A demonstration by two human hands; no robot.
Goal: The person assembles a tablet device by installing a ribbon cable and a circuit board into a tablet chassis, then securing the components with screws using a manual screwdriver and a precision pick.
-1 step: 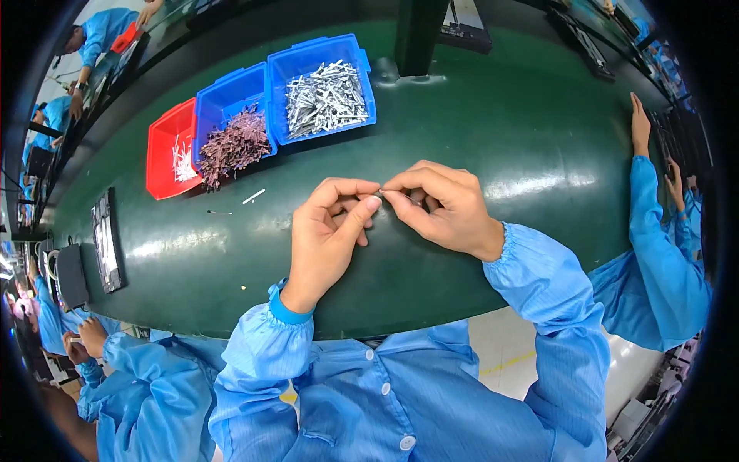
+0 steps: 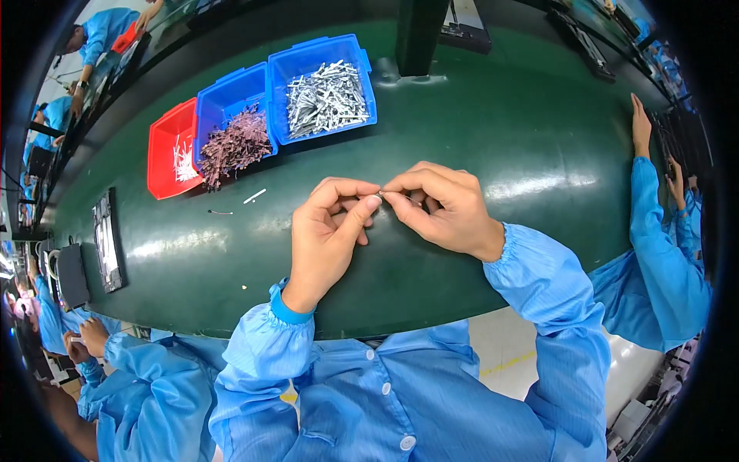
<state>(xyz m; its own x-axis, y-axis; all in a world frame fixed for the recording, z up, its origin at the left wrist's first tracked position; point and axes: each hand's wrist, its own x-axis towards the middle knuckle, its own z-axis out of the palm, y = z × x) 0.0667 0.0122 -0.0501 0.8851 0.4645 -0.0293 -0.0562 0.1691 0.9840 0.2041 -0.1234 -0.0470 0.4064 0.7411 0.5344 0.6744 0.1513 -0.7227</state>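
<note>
My left hand (image 2: pixel 327 231) and my right hand (image 2: pixel 446 204) meet over the green table, both closed in a pinch with fingertips almost touching. Between them is a tiny thin wire-like piece (image 2: pixel 381 192), mostly covered by the fingers. To the left of my hands lie a white strip (image 2: pixel 254 196) and a short thin wire (image 2: pixel 220 212). Beyond them stand a red bin (image 2: pixel 160 158) with a few white strips, a blue bin (image 2: pixel 219 94) heaped with brownish thin wires, and another blue bin (image 2: pixel 308 54) full of silver and white strips.
A black post (image 2: pixel 419 38) rises at the table's (image 2: pixel 539 138) far side. A dark flat device part (image 2: pixel 108 239) lies at the left. Co-workers in blue sleeves sit close on the left (image 2: pixel 154 385) and right (image 2: pixel 647 208).
</note>
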